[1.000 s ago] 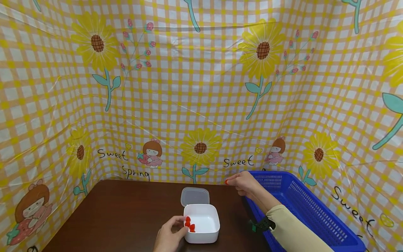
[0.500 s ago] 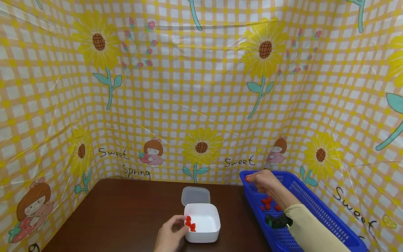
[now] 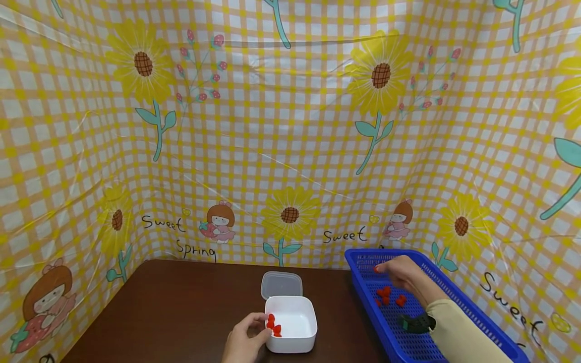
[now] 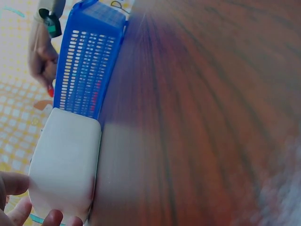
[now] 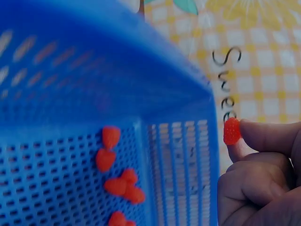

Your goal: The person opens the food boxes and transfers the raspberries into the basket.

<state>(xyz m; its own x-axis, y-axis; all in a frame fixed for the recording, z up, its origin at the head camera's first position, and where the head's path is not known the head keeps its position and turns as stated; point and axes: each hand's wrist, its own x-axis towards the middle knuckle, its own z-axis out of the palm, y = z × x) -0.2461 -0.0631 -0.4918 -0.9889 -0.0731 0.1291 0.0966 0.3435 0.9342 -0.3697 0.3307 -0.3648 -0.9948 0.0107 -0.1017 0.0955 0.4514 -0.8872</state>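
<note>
My right hand (image 3: 401,272) pinches a small red strawberry (image 5: 232,131) between thumb and index finger, over the far left part of the blue basket (image 3: 369,307). Its other fingers are curled in. Several more red strawberries (image 5: 111,137) lie on the basket floor. My left hand (image 3: 245,337) grips the left wall of a white square container (image 3: 290,345), thumb and fingers at its rim. Inside, against the left wall, sit a few red strawberries (image 3: 277,330). Seen from the left wrist, the container's side (image 4: 66,160) stands with my fingertips along its edge.
A translucent grey lid (image 3: 281,285) lies flat on the dark brown table (image 3: 181,302), just behind the container. The tall basket stands along the table's right. A checked, flower-printed cloth (image 3: 290,126) encloses the back and both sides.
My right hand has moved right with the strawberry, from over the table behind the basket's left rim to over the basket. My left hand stays on the container.
</note>
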